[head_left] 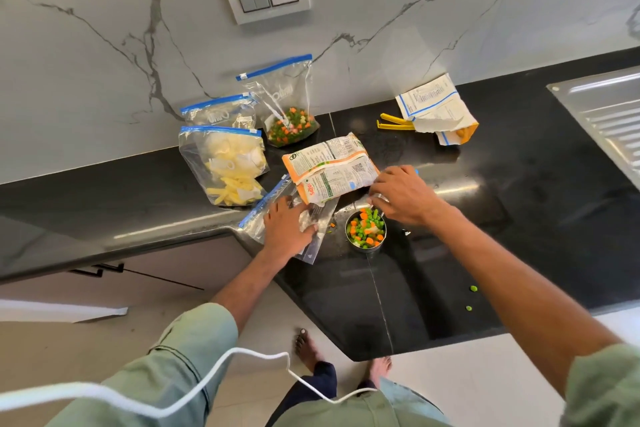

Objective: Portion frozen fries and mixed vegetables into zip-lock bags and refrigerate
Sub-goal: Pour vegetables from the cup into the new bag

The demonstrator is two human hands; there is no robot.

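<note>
Mixed vegetables of peas, carrot and pale bits fill a small steel cup standing on the black counter just in front of me. Touching its far side lies the orange-and-white vegetable packet, flat on the counter with its printed back up.

My left hand lies on an empty zip-lock bag left of the cup. Its fingers are fairly straight and spread over the clear plastic, holding it flat on the counter. The bag's far edge is tucked under the packet.

My right hand hovers over the cup's far rim with its fingers bent down against the packet's right end. They touch it, but I cannot tell whether they actually pinch it.

Farther left, two closed bags of fries stand one behind the other. A third bag of vegetables leans upright against the marble wall, its blue zip at the top.

To the right, near the wall, a torn fries packet lies beside a yellow clip.

Two loose peas sit on the counter near its front edge, well right of the cup. One carrot piece lies between the empty bag and the cup.
</note>
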